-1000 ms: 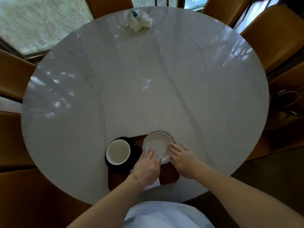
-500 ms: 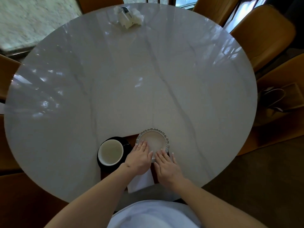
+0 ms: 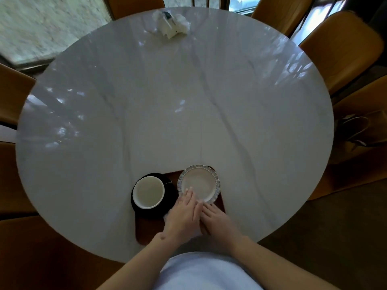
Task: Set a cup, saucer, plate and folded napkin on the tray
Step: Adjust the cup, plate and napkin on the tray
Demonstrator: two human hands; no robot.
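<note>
**Hands drawn together at the plate's near rim**

Both flat and relaxed, side by side on the brown tray point(image 3: 146, 231): left hand point(image 3: 182, 218) with straight fingertips over the near rim of the fluted plate point(image 3: 199, 183), right hand point(image 3: 217, 221) just touching that rim, nearer the left than half a second ago. Napkin almost wholly hidden beneath the palms now. White cup point(image 3: 148, 192) upright on the black saucer point(image 3: 167, 206), left of the plate. Crumpled white bundle point(image 3: 171, 25) at the far edge of the marble table point(image 3: 188, 101).
</note>
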